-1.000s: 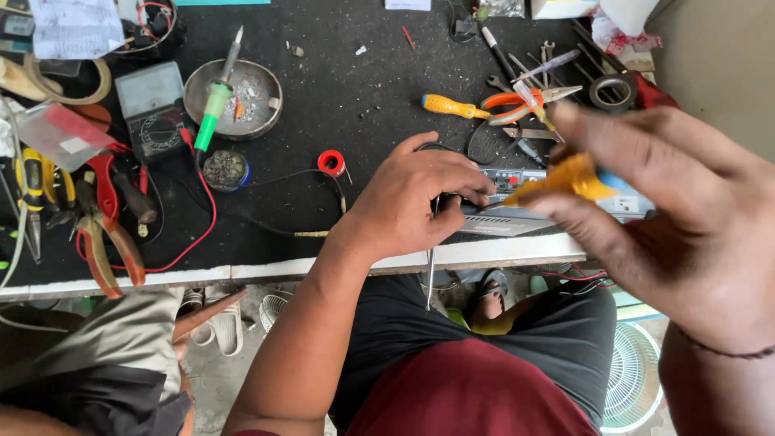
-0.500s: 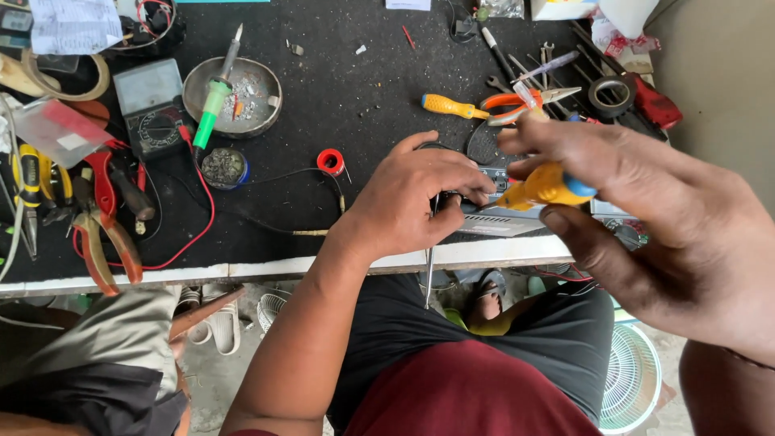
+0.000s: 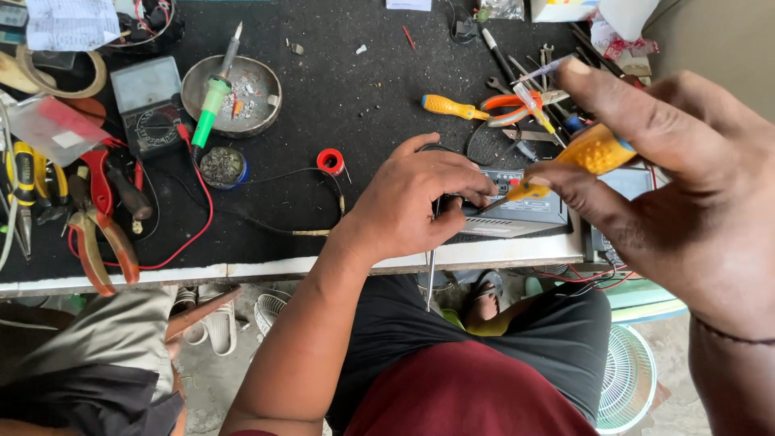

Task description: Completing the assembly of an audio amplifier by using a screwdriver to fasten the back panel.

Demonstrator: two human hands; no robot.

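My left hand (image 3: pixel 420 202) rests on a grey electronic box (image 3: pixel 517 214) at the bench's front edge, fingers curled over its left end, with a thin metal rod (image 3: pixel 430 278) hanging down from under the palm. My right hand (image 3: pixel 686 202) is raised close to the camera and pinches a yellow-handled screwdriver (image 3: pixel 593 153) between thumb and fingers. The screwdriver's tip points down-left at the top of the box, close to my left fingertips.
The black bench mat (image 3: pixel 363 89) carries a metal bowl (image 3: pixel 232 97) with a green soldering iron (image 3: pixel 211 101), a multimeter (image 3: pixel 149 109), red-handled pliers (image 3: pixel 101 234), a red solder spool (image 3: pixel 329 161), another yellow screwdriver (image 3: pixel 454 107) and several loose tools. A white fan (image 3: pixel 630 387) stands on the floor.
My right hand has swung the yellow screwdriver so its tip now points down at the box near my left fingers. The left hand stays on the box.
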